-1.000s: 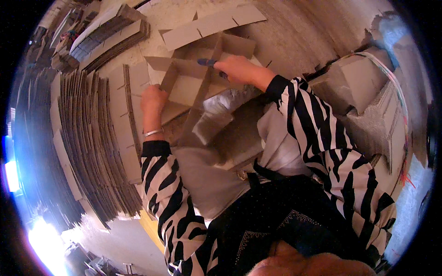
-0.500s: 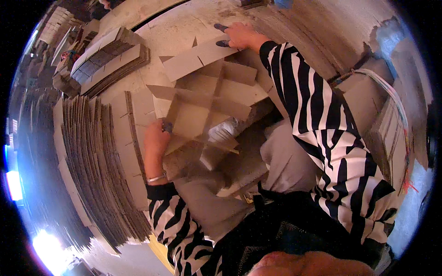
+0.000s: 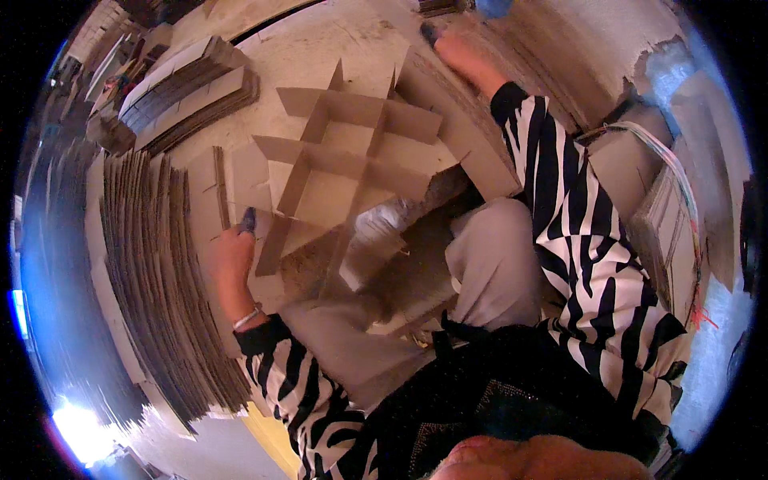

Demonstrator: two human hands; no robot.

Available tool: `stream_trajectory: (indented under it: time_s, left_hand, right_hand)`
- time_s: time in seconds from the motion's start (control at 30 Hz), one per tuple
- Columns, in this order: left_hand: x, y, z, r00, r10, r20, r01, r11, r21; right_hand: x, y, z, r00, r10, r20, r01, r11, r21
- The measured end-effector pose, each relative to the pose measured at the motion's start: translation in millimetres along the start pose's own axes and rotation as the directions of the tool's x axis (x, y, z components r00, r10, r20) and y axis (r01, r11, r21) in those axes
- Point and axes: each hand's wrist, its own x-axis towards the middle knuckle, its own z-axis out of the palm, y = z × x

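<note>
In front of me lies a cardboard divider grid, its slotted strips crossing to form open cells. My left hand is off the grid at its left, thumb stretched out with a dark cover on its tip. It is at the lower end of a slotted cardboard strip lying by the left stack. My right hand reaches far over the long cardboard strips right of the grid. One dark-tipped finger of it sticks out; its other fingers are mostly hidden. Nothing shows in either hand.
A long row of stacked cardboard strips runs along my left side. Bundled cardboard lies at the far left. A clear plastic-like wrap shows beneath the grid. Coloured cords hang at the right, near more cardboard.
The strip my right hand held at the far side now stands crossed within the grid. That hand has let go and moved right and away. My left hand has left the grid's edge, moving left.
</note>
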Motion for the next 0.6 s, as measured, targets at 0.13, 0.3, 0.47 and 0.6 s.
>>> stream_trajectory:
  time_s: [0.13, 0.3, 0.47, 0.6]
  left_hand:
    - [-19.4, 85.1, 33.4, 0.932, 0.357, -0.062, -0.361, 0.903, -0.234]
    - [-78.2, 168.4, 59.8, 0.891, 0.44, -0.11, -0.452, 0.842, -0.294]
    - [-55.9, 190.8, 91.9, 0.859, 0.483, -0.17, -0.511, 0.782, -0.356]
    - [-47.5, 89.2, 41.5, 0.824, 0.373, -0.426, -0.558, 0.405, -0.724]
  right_hand:
    - [-42.6, -27.5, 46.4, 0.982, 0.096, 0.164, -0.168, 0.84, 0.515]
    - [-63.8, -172.1, 73.0, 0.863, 0.148, 0.483, -0.505, 0.304, 0.808]
    - [-94.3, -127.3, 49.5, 0.86, 0.298, 0.413, -0.473, 0.163, 0.866]
    - [-104.4, -155.2, 64.9, 0.834, 0.374, 0.404, -0.443, 0.019, 0.896]
